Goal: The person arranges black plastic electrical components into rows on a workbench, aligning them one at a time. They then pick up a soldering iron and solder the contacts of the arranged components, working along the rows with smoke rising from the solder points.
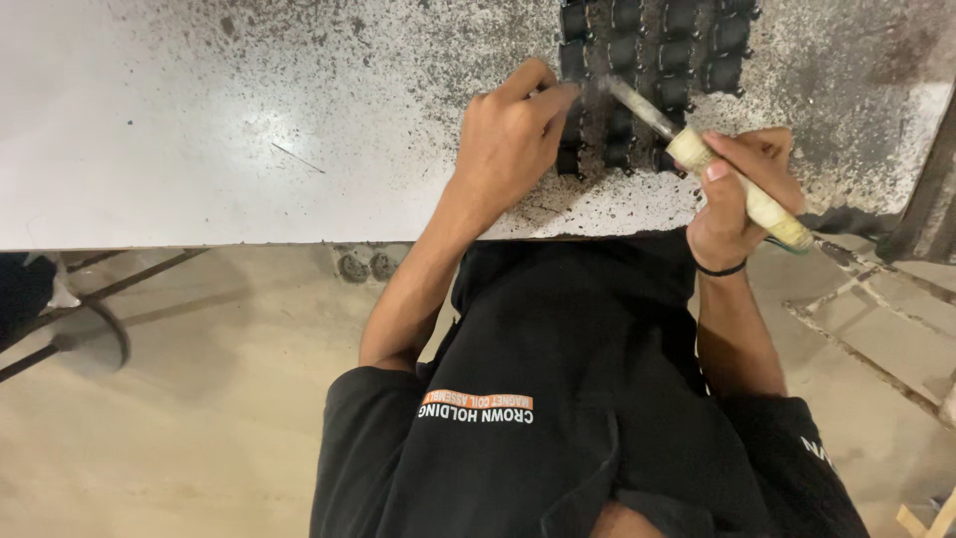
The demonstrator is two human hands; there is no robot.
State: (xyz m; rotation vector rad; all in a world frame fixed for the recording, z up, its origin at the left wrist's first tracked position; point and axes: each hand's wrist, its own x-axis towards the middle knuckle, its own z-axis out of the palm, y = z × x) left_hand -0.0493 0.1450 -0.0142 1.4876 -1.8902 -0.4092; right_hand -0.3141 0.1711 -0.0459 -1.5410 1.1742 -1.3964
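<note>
**Brush on black spools**

Black shirt (588, 399) nearest cam, above beige floor (179, 418). R hand (732, 204) wrapped tight round paintbrush handle (742, 184), bristle tip down on black spools (652, 60) laid in rows on speckled white table (249, 130), near its front edge. L hand (508, 139) curled, fingertips pressing rows' left edge; holds nothing.

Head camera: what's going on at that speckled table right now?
A person in a black shirt works at the edge of a white table spattered with dark specks. The right hand holds a brush by its pale handle, bristle end angled toward rows of small black cylindrical parts laid out on the table. The left hand rests fingertips on the near edge of those parts. Which part the bristles touch is too blurred to tell.
</note>
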